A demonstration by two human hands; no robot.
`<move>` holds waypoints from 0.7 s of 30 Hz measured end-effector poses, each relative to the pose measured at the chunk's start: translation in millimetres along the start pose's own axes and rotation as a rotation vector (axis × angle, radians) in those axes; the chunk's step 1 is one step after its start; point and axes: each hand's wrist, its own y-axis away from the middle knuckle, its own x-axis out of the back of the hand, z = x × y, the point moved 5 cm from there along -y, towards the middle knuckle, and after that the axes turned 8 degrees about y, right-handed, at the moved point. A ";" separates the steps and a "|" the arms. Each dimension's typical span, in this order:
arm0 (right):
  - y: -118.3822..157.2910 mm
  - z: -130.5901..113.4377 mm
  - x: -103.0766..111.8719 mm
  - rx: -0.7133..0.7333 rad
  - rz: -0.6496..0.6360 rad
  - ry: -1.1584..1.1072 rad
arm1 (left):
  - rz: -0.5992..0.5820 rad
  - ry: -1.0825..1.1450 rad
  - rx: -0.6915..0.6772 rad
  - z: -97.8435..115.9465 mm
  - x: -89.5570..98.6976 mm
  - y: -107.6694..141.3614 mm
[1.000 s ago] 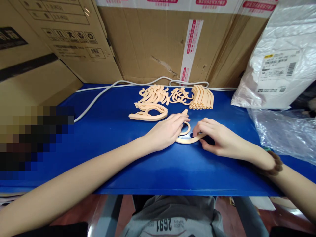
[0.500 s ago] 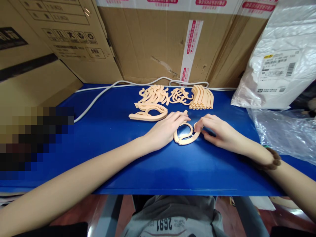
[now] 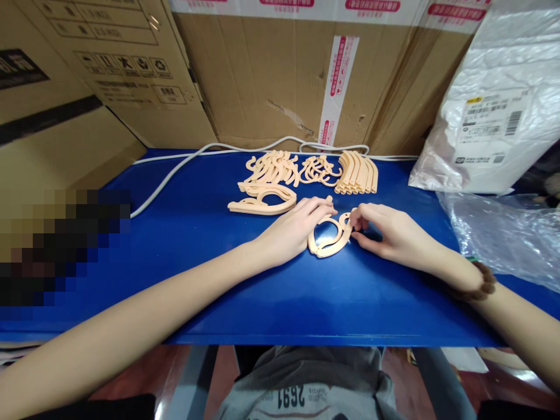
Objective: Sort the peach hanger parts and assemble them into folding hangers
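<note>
On the blue table lies a beige curved plastic assembly (image 3: pixel 333 249), looped in shape, between my hands. My left hand (image 3: pixel 301 224) rests over its left and upper part, fingers closed around it. At its right end, my right hand (image 3: pixel 371 224) pinches the tip of the curved arm between thumb and fingers. Assembled beige pieces (image 3: pixel 262 207) lie stacked just beyond my left hand. Behind them are a pile of loose curved parts (image 3: pixel 273 168), a pile of small hooks (image 3: pixel 319 170) and a neat group of curved arms (image 3: pixel 356 172).
Cardboard boxes (image 3: pixel 271 76) stand along the back of the blue table (image 3: pixel 262 303). A white cable (image 3: pixel 175 166) runs in front of them. A white parcel bag (image 3: pixel 481 116) and clear plastic film (image 3: pixel 494 233) lie at the right.
The right arm of the assembly has swung upward and inward, showing a small hook at its end. My right hand has shifted slightly with it; my left hand has stayed put.
</note>
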 end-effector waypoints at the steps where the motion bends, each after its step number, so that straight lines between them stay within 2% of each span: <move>1: -0.1 0.1 0.4 -0.003 0.006 0.034 | 0.003 -0.006 -0.003 0.5 0.3 -0.2; 7: -1.0 -6.2 4.9 -0.021 0.073 0.206 | 0.021 0.016 -0.051 9.4 2.9 -0.1; 11: -0.9 -15.8 2.3 0.030 0.047 0.263 | -0.001 0.047 -0.063 14.0 2.1 0.7; 17: -2.7 -23.6 -5.5 0.126 -0.029 0.027 | -0.002 0.039 0.009 9.8 -1.6 1.5; 21: -3.5 -21.9 -7.0 0.106 -0.064 -0.120 | -0.004 0.016 0.072 8.1 -1.9 2.0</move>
